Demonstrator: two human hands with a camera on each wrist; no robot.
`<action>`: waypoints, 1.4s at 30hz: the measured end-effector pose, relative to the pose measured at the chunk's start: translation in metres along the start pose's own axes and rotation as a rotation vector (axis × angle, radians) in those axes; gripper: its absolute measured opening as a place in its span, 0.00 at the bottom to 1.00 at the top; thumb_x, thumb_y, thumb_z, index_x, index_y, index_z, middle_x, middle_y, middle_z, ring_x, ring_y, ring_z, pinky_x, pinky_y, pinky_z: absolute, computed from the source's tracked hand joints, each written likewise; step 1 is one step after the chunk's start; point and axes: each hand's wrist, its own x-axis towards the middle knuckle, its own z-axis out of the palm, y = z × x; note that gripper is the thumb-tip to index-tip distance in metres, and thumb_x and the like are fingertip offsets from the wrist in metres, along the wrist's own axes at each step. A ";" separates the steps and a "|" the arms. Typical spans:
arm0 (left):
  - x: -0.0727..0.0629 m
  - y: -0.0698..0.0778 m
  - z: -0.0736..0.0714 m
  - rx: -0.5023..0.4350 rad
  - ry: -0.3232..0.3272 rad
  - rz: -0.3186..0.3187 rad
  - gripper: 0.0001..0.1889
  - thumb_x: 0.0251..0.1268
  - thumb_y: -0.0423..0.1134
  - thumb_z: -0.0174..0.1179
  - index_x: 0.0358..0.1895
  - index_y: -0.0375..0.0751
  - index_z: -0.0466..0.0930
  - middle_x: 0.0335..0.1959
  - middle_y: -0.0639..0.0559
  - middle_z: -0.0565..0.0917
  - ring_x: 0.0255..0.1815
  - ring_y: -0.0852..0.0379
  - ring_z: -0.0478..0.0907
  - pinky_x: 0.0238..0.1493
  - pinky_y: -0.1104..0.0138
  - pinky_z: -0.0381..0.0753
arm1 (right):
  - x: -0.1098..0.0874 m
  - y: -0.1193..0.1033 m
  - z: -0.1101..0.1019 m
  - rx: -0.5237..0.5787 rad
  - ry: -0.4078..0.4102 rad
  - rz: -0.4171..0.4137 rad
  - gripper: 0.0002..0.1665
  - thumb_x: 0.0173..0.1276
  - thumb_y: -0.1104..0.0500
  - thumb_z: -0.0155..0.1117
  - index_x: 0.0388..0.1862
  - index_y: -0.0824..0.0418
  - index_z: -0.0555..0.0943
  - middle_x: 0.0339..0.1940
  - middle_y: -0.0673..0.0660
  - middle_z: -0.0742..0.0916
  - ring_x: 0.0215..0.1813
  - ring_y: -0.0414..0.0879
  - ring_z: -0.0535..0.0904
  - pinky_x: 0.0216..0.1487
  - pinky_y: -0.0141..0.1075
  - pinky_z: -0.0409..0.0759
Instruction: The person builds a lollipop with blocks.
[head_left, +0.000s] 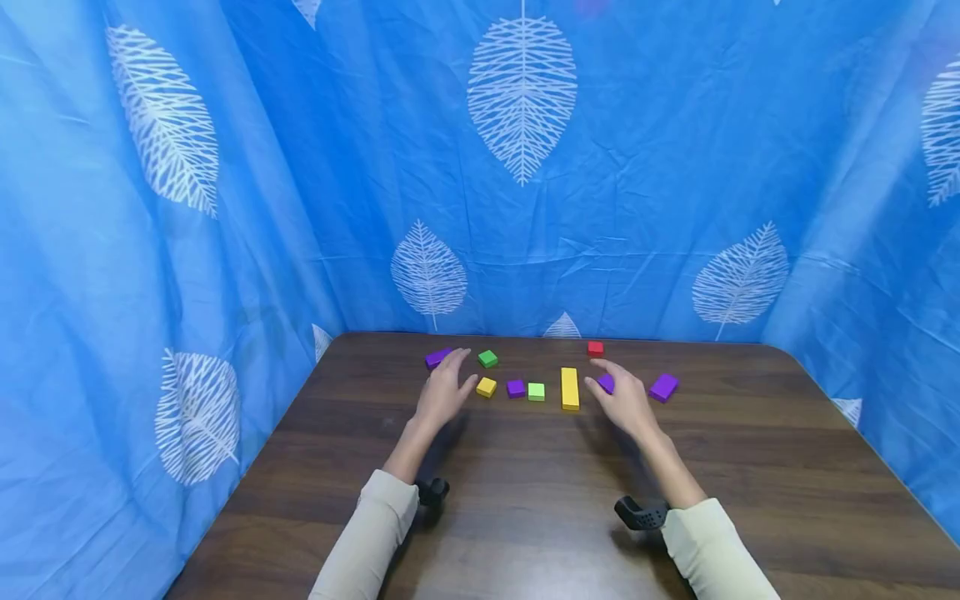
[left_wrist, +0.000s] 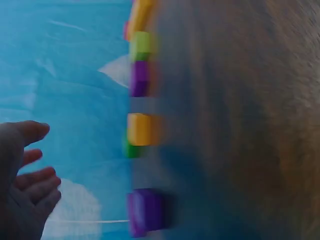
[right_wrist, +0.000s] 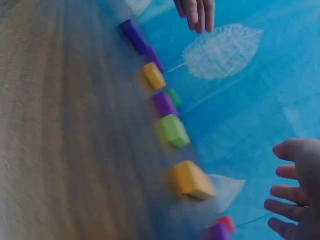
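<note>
My left hand (head_left: 441, 392) hovers over the table's left part, fingers spread and holding nothing. Beyond its fingers lies a purple block (head_left: 437, 358), partly covered by the hand; a yellow block (head_left: 486, 387) and a green block (head_left: 488, 358) lie to its right. My right hand (head_left: 626, 404), also holding nothing, is above the table with thumb and fingers apart. It partly hides a purple block (head_left: 606, 382). Between the hands are a small purple block (head_left: 516, 388), a light green block (head_left: 536, 392) and a long yellow block (head_left: 570, 388).
A red block (head_left: 595, 348) lies near the far edge, and another purple block (head_left: 663, 387) right of my right hand. The dark wooden table (head_left: 525, 517) ends at a blue curtain (head_left: 630, 208) with white leaf prints. Each wrist wears a black strap.
</note>
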 end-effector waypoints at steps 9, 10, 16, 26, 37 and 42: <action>0.017 -0.020 0.031 -0.107 -0.210 0.050 0.22 0.64 0.30 0.56 0.61 0.30 0.68 0.60 0.38 0.71 0.62 0.45 0.66 0.63 0.56 0.64 | 0.005 0.015 0.035 0.103 -0.067 0.022 0.25 0.65 0.60 0.61 0.59 0.68 0.73 0.55 0.68 0.78 0.55 0.62 0.74 0.55 0.55 0.70; 0.018 -0.022 0.033 -0.102 -0.241 0.059 0.22 0.64 0.30 0.55 0.62 0.30 0.68 0.61 0.38 0.71 0.63 0.45 0.66 0.63 0.56 0.64 | 0.005 0.017 0.038 0.107 -0.076 0.022 0.26 0.64 0.59 0.61 0.59 0.69 0.72 0.57 0.68 0.76 0.57 0.62 0.72 0.57 0.55 0.69; 0.021 -0.028 0.043 -0.045 -0.370 0.096 0.22 0.66 0.32 0.53 0.62 0.31 0.67 0.62 0.39 0.70 0.64 0.46 0.64 0.64 0.57 0.62 | 0.003 0.028 0.049 0.103 -0.121 0.058 0.29 0.66 0.58 0.60 0.63 0.69 0.69 0.63 0.68 0.71 0.63 0.64 0.66 0.62 0.54 0.63; 0.020 -0.034 0.050 -0.018 -0.399 0.132 0.19 0.65 0.31 0.55 0.59 0.31 0.71 0.59 0.40 0.73 0.61 0.46 0.68 0.61 0.58 0.66 | -0.003 0.038 0.056 0.084 -0.155 0.046 0.27 0.66 0.59 0.59 0.62 0.69 0.70 0.64 0.64 0.71 0.65 0.60 0.63 0.63 0.53 0.61; 0.015 -0.036 0.049 0.004 -0.370 0.115 0.18 0.64 0.31 0.56 0.57 0.35 0.75 0.56 0.44 0.76 0.60 0.48 0.70 0.61 0.58 0.67 | -0.009 0.035 0.058 0.045 -0.152 0.020 0.26 0.67 0.59 0.58 0.61 0.69 0.70 0.64 0.64 0.71 0.65 0.61 0.64 0.63 0.54 0.61; 0.009 -0.036 0.045 -0.008 -0.331 0.117 0.17 0.62 0.32 0.59 0.55 0.36 0.77 0.54 0.45 0.78 0.57 0.50 0.73 0.60 0.59 0.68 | -0.013 0.032 0.057 0.038 -0.130 -0.012 0.25 0.67 0.59 0.58 0.61 0.70 0.71 0.64 0.65 0.71 0.64 0.62 0.65 0.63 0.53 0.61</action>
